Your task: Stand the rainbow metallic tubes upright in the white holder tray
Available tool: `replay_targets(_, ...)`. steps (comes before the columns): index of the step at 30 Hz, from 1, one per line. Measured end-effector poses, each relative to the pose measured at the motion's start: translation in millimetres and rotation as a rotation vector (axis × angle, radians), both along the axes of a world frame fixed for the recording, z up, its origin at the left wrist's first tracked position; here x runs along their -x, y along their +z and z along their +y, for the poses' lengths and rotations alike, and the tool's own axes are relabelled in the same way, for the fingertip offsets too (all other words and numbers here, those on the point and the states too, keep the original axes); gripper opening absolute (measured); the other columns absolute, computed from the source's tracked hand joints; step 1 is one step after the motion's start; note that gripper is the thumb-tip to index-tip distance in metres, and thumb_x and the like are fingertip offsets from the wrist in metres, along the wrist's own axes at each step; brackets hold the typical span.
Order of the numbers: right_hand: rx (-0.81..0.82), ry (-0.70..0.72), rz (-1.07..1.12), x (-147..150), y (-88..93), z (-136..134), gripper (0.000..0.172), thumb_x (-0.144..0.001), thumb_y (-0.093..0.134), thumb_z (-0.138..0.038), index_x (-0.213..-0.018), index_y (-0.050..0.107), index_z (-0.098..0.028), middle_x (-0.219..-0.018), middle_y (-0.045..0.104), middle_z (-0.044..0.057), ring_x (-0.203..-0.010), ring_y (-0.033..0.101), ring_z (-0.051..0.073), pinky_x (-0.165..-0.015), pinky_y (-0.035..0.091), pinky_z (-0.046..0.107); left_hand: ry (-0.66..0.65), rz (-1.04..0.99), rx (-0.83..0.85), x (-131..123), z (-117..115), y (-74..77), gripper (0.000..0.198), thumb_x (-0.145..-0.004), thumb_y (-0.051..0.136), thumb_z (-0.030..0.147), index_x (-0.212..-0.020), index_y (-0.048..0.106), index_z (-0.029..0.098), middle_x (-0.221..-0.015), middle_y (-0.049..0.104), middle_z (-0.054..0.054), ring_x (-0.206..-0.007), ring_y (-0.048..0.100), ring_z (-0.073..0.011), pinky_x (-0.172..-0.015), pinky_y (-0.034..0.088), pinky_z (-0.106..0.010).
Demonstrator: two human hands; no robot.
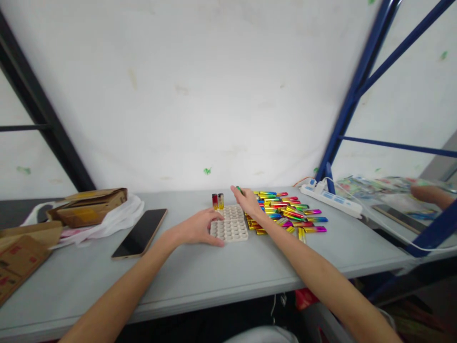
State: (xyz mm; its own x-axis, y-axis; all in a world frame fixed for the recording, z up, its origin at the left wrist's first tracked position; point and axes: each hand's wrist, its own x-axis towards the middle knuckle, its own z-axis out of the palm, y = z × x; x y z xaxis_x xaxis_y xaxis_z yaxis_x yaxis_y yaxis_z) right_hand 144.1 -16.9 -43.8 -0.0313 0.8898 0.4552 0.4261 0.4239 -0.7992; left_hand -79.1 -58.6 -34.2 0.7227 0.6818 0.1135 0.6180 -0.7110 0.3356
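A white tray with rows of round holes (229, 230) lies flat on the table in front of me. My left hand (202, 227) is curved around its left side, thumb at the near corner and fingers over the far part. Above the tray's far right edge, my right hand (248, 202) is closed on a slim green tube (240, 190); only its end shows between the fingers. Two short dark-topped tubes (217, 201), red and gold, stand upright behind the tray. To the right lies a loose pile of shiny metallic-coloured tubes (296, 212), partly hidden by my right hand and forearm.
A phone (141, 233) lies on the grey table (200, 276) at left, near a cardboard box (89, 207) and a white plastic bag (124, 216). A white power strip (332, 200) sits at back right by the blue frame post (352, 100). Another person's hand (432, 195) shows at far right.
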Motion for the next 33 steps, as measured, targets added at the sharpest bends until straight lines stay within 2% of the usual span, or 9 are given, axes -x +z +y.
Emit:
replay_targets(4,-0.024,-0.11,-0.059,5.5,-5.1,-3.2,0.044,-0.087,0.045,-0.053,-0.057,0.033,-0.022,-0.056,0.028,-0.005,-0.057,0.03,0.011,-0.054,0.021,0.026,0.004,0.002,0.008,0.3,-0.6,1.0,0.077,-0.066,0.077,0.068,-0.124,0.064,0.02,-0.123,0.066,-0.01,-0.113,0.061,-0.031,-0.096,0.048,-0.038)
replay_targets(7,-0.041,-0.147,-0.09,8.1,-6.7,-4.7,0.037,-0.085,0.045,-0.044,-0.058,0.035,-0.022,-0.057,0.029,-0.005,-0.058,0.03,0.011,-0.055,0.02,0.026,-0.006,-0.01,0.001,1.2,0.2,-0.6,0.076,-0.067,0.077,0.068,-0.125,0.064,0.021,-0.123,0.066,-0.01,-0.113,0.061,-0.0311,-0.098,0.048,-0.038)
replay_targets(12,-0.101,-0.069,-0.123,9.0,-6.5,-6.2,0.037,-0.09,0.047,-0.043,-0.062,0.044,-0.02,-0.06,0.039,-0.005,-0.061,0.038,0.012,-0.058,0.027,0.025,-0.012,-0.009,0.002,1.8,3.3,-4.2,0.078,-0.067,0.079,0.067,-0.126,0.063,0.019,-0.126,0.065,-0.011,-0.117,0.059,-0.0314,-0.101,0.046,-0.038)
replay_targets(18,-0.083,0.128,-0.15,3.4,-7.6,0.4,0.037,-0.102,0.038,-0.049,-0.095,0.059,-0.02,-0.075,0.057,-0.002,-0.065,0.051,0.014,-0.064,0.041,0.025,-0.008,0.0,0.021,2.4,4.5,-4.7,0.079,-0.067,0.077,0.07,-0.127,0.062,0.02,-0.128,0.064,-0.011,-0.118,0.059,-0.0321,-0.102,0.046,-0.04)
replay_targets(20,-0.139,0.168,-0.229,1.0,-9.1,5.5,0.037,-0.104,0.038,-0.046,-0.095,0.061,-0.019,-0.085,0.06,0.002,-0.073,0.056,0.015,-0.07,0.044,0.026,-0.003,-0.005,0.026,2.7,4.4,-4.6,0.08,-0.066,0.076,0.071,-0.126,0.063,0.02,-0.126,0.065,-0.011,-0.116,0.059,-0.032,-0.1,0.047,-0.039)
replay_targets(22,-0.212,0.156,-0.351,-0.8,-10.1,9.8,0.038,-0.104,0.04,-0.045,-0.087,0.062,-0.019,-0.086,0.06,0.003,-0.079,0.056,0.016,-0.075,0.043,0.027,-0.003,-0.011,0.027,2.7,4.2,-4.6,0.08,-0.066,0.076,0.071,-0.126,0.062,0.02,-0.126,0.064,-0.01,-0.116,0.059,-0.0318,-0.099,0.047,-0.039)
replay_targets(25,-0.234,0.104,-0.529,-2.1,-9.9,12.9,0.04,-0.105,0.041,-0.044,-0.081,0.06,-0.019,-0.075,0.06,0.001,-0.071,0.052,0.016,-0.072,0.038,0.027,-0.011,-0.015,0.023,2.3,4.5,-5.0,0.079,-0.066,0.077,0.069,-0.126,0.062,0.02,-0.126,0.064,-0.01,-0.117,0.058,-0.0315,-0.101,0.046,-0.038)
replay_targets(29,-0.233,0.024,-0.608,-3.9,-8.2,14.5,0.034,-0.105,0.044,-0.042,-0.087,0.061,-0.018,-0.076,0.065,0.003,-0.07,0.055,0.016,-0.07,0.036,0.027,-0.01,-0.004,0.021,1.6,5.4,-6.2,0.079,-0.067,0.078,0.068,-0.126,0.062,0.02,-0.126,0.064,-0.01,-0.117,0.058,-0.0315,-0.103,0.045,-0.039)
replay_targets(33,-0.208,0.053,-0.645,-11.8,-6.8,17.8,0.026,-0.106,0.046,-0.037,-0.096,0.061,-0.017,-0.082,0.069,0.004,-0.075,0.061,0.016,-0.071,0.037,0.026,-0.008,-0.008,0.024,1.3,4.9,-6.2,0.08,-0.066,0.078,0.068,-0.127,0.062,0.019,-0.127,0.064,-0.011,-0.117,0.058,-0.0314,-0.102,0.045,-0.039)
